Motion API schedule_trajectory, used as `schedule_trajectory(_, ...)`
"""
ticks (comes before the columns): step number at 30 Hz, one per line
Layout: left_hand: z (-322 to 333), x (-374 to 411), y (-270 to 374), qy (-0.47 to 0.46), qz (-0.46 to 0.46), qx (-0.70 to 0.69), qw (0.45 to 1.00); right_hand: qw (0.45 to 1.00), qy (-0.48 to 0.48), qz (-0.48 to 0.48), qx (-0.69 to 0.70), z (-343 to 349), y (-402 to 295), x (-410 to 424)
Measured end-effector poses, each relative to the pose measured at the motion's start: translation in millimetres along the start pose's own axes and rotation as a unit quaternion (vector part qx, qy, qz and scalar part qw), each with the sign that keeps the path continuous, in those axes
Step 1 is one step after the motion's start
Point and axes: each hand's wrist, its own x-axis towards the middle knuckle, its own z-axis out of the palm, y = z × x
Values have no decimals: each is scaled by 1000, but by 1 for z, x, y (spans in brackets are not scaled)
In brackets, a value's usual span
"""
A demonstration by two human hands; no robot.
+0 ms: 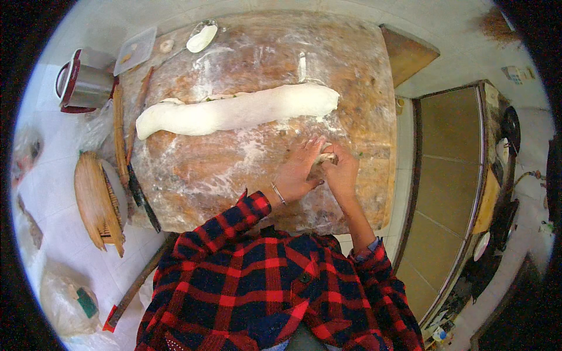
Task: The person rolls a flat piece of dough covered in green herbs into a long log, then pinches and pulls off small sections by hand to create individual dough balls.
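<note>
Both my hands meet over the right front part of a floured wooden board (210, 169). Between them is a small piece of dough (326, 157), partly hidden by the fingers. My left hand (298, 173), with a bracelet at its wrist, cups the dough from the left. On the other side my right hand (343, 169) pinches it between thumb and bent fingers. Beyond the hands a long roll of white dough (250, 109) lies across the board. Green bits show along a fold at its far edge.
At the far left stand a ladle of flour (203, 38) and a clear plastic container (136, 50). Wooden sticks (118, 131) and a black-handled tool (147, 204) line the left edge. A metal pot (90, 82) sits beyond it. A cabinet (450, 175) is at right.
</note>
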Motion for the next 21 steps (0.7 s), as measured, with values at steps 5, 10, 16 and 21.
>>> schedule_trajectory(5,15,4,-8,47,-18,-119,992,984,96,-48,-143,6,-26,-8)
schedule_trajectory(10,21,4,-9,59,-19,-76,995,973,88,-54,-204,14,-28,-2)
schedule_trajectory(16,37,17,-10,56,-36,104,992,995,99,-3,22,7,-14,4)
schedule_trajectory(21,43,21,-19,33,-40,195,979,994,41,38,97,-1,-7,7)
